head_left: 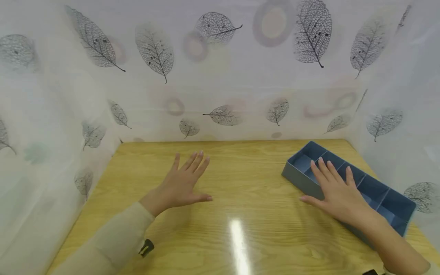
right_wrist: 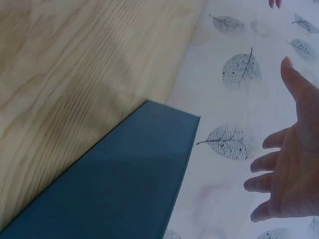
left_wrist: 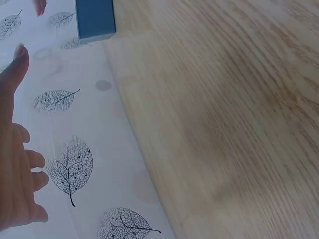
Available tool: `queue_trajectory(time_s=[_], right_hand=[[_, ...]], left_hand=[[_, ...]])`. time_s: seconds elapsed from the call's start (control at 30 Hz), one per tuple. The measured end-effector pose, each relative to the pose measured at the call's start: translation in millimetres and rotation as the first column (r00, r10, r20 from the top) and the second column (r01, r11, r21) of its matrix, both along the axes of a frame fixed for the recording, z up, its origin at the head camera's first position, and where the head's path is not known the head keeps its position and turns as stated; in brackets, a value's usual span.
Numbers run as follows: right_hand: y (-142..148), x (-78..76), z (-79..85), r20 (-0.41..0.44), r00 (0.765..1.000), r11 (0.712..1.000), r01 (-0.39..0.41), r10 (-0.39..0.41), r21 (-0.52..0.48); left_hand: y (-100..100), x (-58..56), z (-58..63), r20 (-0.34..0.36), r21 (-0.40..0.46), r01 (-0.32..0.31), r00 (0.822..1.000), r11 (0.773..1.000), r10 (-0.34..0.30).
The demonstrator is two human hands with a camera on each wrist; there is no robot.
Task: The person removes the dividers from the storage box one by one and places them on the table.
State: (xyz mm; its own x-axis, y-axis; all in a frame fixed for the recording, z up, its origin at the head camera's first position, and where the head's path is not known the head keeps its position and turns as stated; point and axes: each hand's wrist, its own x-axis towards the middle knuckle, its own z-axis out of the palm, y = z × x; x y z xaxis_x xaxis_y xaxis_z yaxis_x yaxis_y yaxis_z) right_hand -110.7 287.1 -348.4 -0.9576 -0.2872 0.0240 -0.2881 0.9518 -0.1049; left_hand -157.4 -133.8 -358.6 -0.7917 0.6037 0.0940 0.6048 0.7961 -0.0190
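On your R side of the wood-grain tabletop [head_left: 240,183], a blue-grey organizer box [head_left: 300,179], rect. w/ compartments [head_left: 302,162] in a row, lies diagonally, long axis far-left to near-right. Your R hand [head_left: 338,194], spread wide, is near it; L hand [head_left: 182,185], also spread, well apart. Both empty.

Legible markings: none. No text, label, brand, number or sign can be read on the compartment tray [head_left: 299,182], the desk [head_left: 247,179] or the leaf-patterned sheet [head_left: 237,84].
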Motion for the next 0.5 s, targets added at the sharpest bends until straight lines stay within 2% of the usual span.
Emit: queue_trajectory(time_s=[0.3,0.5], right_hand=[[34,7.5,0.3,0.02,0.998,0.998,0.064,-0.064,-0.011],[47,12.5,-2.8,0.046,0.994,0.995,0.104,-0.103,-0.007]], left_hand=[[10,-8.0,2.2,0.014,0.002,0.039,0.999,0.999,-0.039],[18,-11.5,-1.3,0.06,0.008,0.057,0.997,0.998,-0.058]])
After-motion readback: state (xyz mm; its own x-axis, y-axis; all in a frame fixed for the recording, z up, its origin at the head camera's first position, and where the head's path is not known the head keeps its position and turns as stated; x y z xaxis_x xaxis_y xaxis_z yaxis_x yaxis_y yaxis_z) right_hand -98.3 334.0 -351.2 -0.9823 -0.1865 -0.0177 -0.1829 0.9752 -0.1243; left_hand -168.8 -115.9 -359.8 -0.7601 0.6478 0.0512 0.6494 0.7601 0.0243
